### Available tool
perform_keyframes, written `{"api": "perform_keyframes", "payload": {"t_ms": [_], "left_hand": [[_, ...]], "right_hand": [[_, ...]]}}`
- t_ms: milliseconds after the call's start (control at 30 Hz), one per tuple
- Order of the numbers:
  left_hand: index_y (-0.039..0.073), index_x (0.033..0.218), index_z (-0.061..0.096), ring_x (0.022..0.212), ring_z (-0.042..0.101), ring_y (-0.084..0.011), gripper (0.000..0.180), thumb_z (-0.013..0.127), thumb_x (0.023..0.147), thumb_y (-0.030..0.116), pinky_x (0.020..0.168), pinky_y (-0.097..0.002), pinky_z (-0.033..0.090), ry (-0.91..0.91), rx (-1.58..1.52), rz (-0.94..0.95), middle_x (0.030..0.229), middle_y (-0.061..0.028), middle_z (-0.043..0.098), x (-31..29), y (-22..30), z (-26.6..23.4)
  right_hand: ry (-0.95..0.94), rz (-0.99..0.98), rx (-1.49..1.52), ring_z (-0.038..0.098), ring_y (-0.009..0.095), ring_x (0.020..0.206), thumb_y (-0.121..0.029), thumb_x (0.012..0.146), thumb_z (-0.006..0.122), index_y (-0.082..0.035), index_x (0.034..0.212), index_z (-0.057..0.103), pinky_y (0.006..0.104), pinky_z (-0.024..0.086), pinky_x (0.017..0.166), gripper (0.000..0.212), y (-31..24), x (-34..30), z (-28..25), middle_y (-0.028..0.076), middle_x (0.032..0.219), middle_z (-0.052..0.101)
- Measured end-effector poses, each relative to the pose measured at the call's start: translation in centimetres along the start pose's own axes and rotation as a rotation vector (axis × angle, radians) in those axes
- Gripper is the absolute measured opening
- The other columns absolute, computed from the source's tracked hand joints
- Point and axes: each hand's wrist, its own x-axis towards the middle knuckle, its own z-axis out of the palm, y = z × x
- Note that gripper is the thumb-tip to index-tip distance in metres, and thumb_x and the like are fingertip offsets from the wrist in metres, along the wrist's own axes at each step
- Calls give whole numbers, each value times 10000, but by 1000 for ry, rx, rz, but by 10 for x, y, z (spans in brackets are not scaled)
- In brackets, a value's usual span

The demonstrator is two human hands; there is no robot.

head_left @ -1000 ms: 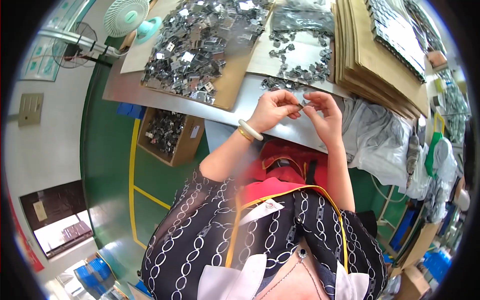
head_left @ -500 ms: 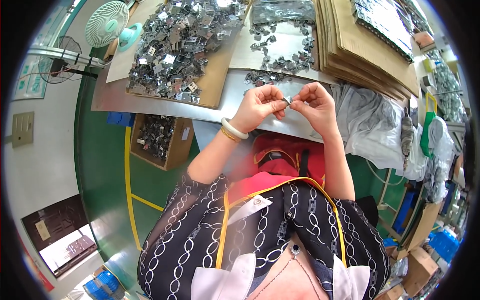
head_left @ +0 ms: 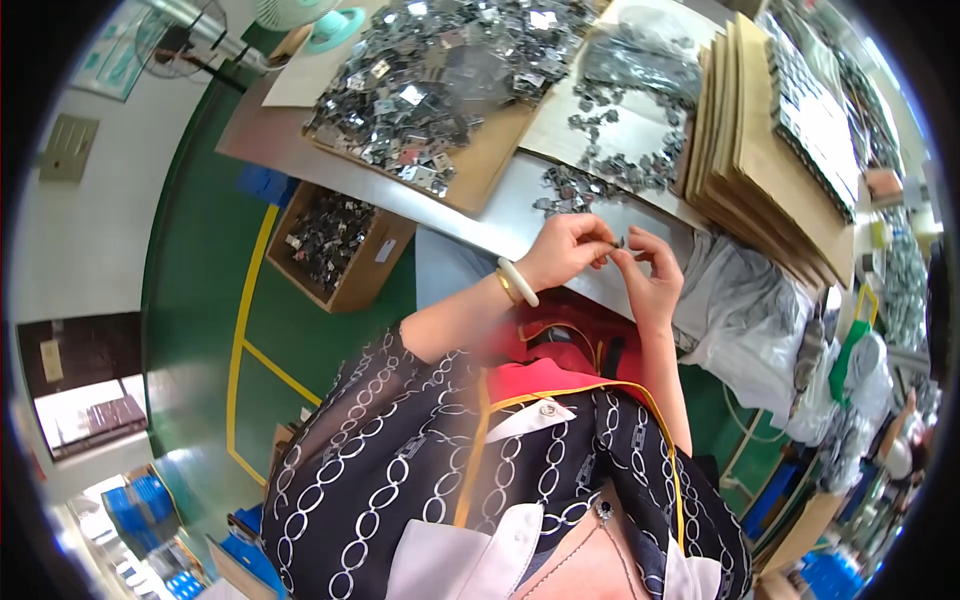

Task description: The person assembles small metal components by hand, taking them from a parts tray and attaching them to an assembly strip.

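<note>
My left hand and my right hand meet fingertip to fingertip over the near edge of the grey table. Between their fingers they pinch a small dark metal part. A pale bangle sits on my left wrist. Just beyond the hands lies a small scatter of the same metal parts. A large heap of shiny metal pieces covers a cardboard sheet further back on the left.
A stack of cardboard sheets stands at the right of the table. A cardboard box of metal parts sits on the green floor at the left. Grey plastic bags hang at the right. A fan stands far back.
The view has shifted, with the hands now further right and lower in the picture. Both hands still work the small part between their fingertips.
</note>
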Motion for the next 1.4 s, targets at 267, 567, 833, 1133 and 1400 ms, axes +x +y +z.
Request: {"api": "perform_keyframes", "payload": {"t_ms": [267, 567, 833, 1133, 1400], "left_hand": [[-30, 1033, 695, 769, 676, -139, 169, 671, 867, -13, 696, -301, 554, -174, 255, -35, 852, -90, 712, 1, -7, -25], [52, 1118, 700, 1090, 611, -335, 276, 710, 847, 106, 964, -436, 493, 621, 1326, 609, 1125, -122, 683, 67, 49, -129], [26, 1194, 654, 1350, 458, -377, 468, 821, 777, 154, 1104, -460, 413, 753, 1710, 373, 1385, -154, 569, 80, 31, -170], [57, 955, 667, 965, 611, -301, 353, 883, 684, 123, 851, -421, 504, 738, 1381, 464, 988, -91, 654, 72, 47, -162], [-31, 1181, 662, 1007, 693, -155, 384, 809, 833, 36, 875, -281, 566, 330, 221, 232, 1099, -97, 730, 83, 62, -89]], "right_hand": [[-104, 45, -192, 596, 105, 802, -22, 823, 795, -21, 1012, 710, 261, 496, 762, 208, -2, -1, 8, 27, 920, 720], [61, 262, -213, 639, 113, 777, -90, 860, 760, -35, 957, 656, 272, 519, 740, 152, 33, 1, -12, 42, 841, 697], [138, 305, -140, 663, 114, 791, -84, 844, 779, -21, 992, 664, 269, 534, 736, 198, 72, -31, -4, 51, 888, 722], [123, 223, -128, 649, 108, 765, -83, 848, 776, -5, 989, 681, 264, 530, 736, 187, 85, -30, -4, 50, 881, 724], [247, 391, 92, 645, 109, 858, -82, 837, 796, -44, 1023, 646, 265, 519, 783, 242, 91, 0, -26, 27, 924, 698]]}}
